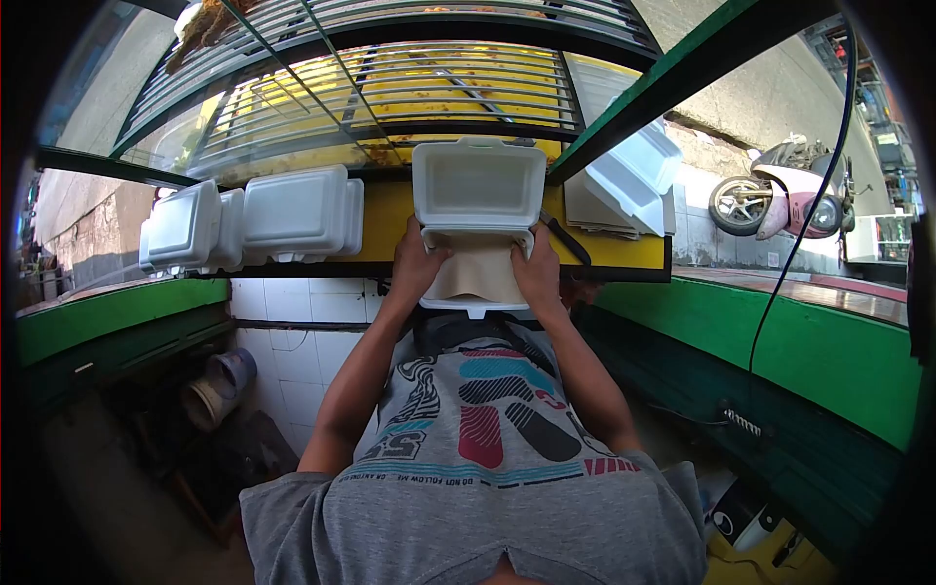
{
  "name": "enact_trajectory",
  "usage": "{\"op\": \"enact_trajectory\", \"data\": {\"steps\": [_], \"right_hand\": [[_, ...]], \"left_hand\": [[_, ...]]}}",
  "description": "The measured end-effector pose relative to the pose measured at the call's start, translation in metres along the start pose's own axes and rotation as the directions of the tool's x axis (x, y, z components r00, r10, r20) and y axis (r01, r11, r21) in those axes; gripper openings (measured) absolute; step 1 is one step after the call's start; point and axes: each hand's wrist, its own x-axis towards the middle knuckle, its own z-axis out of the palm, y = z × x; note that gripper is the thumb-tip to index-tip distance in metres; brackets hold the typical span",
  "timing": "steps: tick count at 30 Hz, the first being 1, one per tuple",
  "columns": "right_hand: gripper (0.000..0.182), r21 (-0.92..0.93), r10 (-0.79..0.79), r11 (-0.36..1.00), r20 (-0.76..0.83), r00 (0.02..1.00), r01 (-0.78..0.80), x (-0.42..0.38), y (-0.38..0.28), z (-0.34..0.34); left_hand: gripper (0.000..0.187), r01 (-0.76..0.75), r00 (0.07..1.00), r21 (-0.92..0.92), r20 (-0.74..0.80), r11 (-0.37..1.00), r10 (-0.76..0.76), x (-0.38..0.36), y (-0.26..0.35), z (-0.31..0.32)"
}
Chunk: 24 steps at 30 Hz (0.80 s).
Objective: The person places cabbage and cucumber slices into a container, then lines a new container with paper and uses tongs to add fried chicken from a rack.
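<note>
A white foam takeaway box (478, 183) stands open in front of my body at the yellow counter's edge, its lid tipped up at the far side. A sheet of brown paper (475, 273) lines its base. My left hand (417, 261) grips the box's left side, with the thumb inside on the paper. On the opposite side, my right hand (536, 268) holds the box the same way, its thumb also against the paper. Some fingers of both hands are hidden behind the box walls. A black-handled tool (567, 242) lies just right of my right hand.
Closed foam boxes (295, 213) stand in rows on the counter's left. At the right, open foam boxes (634, 180) are nested above a stack of paper sheets (597, 216). A slatted metal rack (468, 88) rises behind the yellow counter (624, 252). Green beams frame the stall.
</note>
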Motion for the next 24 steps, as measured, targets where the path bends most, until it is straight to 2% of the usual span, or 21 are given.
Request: {"op": "enact_trajectory", "data": {"steps": [3, 5, 8, 10, 11, 13, 14, 15, 16, 17, 19, 20, 21, 23, 24], "right_hand": [[0.033, 0.015, -0.027, 1.000, -0.007, 1.000, 0.027, 0.001, 0.006, 0.002], [0.033, 0.007, -0.038, 0.999, -0.017, 0.999, 0.038, -0.001, 0.009, 0.003], [0.033, -0.019, -0.019, 1.000, -0.032, 0.999, 0.019, -0.002, 0.004, 0.001], [0.031, -0.035, 0.016, 0.999, -0.044, 0.999, -0.018, -0.004, 0.001, 0.002], [0.031, -0.023, 0.009, 1.000, -0.064, 0.998, -0.011, -0.004, 0.001, 0.002], [0.031, -0.013, 0.001, 1.000, -0.090, 0.996, -0.002, 0.000, -0.001, 0.001], [0.031, 0.009, 0.020, 1.000, -0.082, 0.996, -0.020, 0.000, -0.002, 0.001], [0.031, 0.032, 0.038, 0.999, -0.074, 0.997, -0.036, 0.001, -0.004, 0.001], [0.031, 0.033, 0.038, 0.999, -0.073, 0.997, -0.036, 0.003, -0.005, 0.002], [0.031, 0.055, 0.022, 0.998, -0.073, 0.997, -0.018, 0.004, -0.006, 0.004], [0.030, 0.079, -0.002, 0.997, -0.067, 0.998, 0.007, 0.007, -0.008, 0.006], [0.031, 0.066, -0.019, 0.998, -0.068, 0.998, 0.024, 0.009, -0.008, 0.006], [0.031, 0.053, -0.035, 0.998, -0.073, 0.997, 0.039, 0.012, -0.008, 0.007], [0.032, 0.065, -0.016, 0.998, -0.069, 0.998, 0.020, 0.013, -0.008, 0.007], [0.032, 0.073, 0.001, 0.997, -0.064, 0.998, 0.004, 0.013, -0.008, 0.007]], "left_hand": [[0.066, -0.023, 0.996, -0.036, 0.080, 0.999, 0.026, 0.004, -0.004, -0.007], [0.071, 0.015, 0.996, -0.040, 0.092, 0.999, -0.012, 0.007, -0.008, -0.007], [0.061, 0.019, 0.999, 0.006, 0.028, 1.000, -0.019, 0.002, -0.005, -0.005], [0.059, 0.176, 0.979, 0.160, -0.133, 0.971, -0.155, -0.009, 0.015, -0.009], [0.059, 0.176, 0.979, 0.162, -0.129, 0.971, -0.156, -0.018, 0.011, -0.009], [0.069, -0.057, 0.988, 0.358, -0.115, 0.932, 0.105, -0.029, 0.010, -0.011], [0.069, -0.057, 0.988, 0.358, -0.111, 0.932, 0.103, -0.031, 0.009, -0.013], [0.077, -0.345, 0.938, 0.376, 0.164, 0.860, 0.305, -0.031, 0.025, -0.021], [0.086, -0.606, 0.779, 0.312, 0.422, 0.732, 0.464, -0.030, 0.033, -0.025], [0.086, -0.603, 0.781, 0.314, 0.420, 0.734, 0.462, -0.031, 0.031, -0.023], [0.099, -0.686, 0.709, 0.442, 0.587, 0.578, 0.392, -0.030, 0.028, -0.020], [0.098, -0.647, 0.722, 0.460, 0.624, 0.607, 0.297, -0.029, 0.027, -0.020], [0.098, -0.646, 0.725, 0.464, 0.623, 0.606, 0.296, -0.027, 0.027, -0.021], [0.079, -0.641, 0.723, 0.518, 0.656, 0.567, 0.218, -0.026, 0.024, -0.019], [0.079, -0.642, 0.721, 0.515, 0.658, 0.568, 0.218, -0.025, 0.016, -0.015]]}}
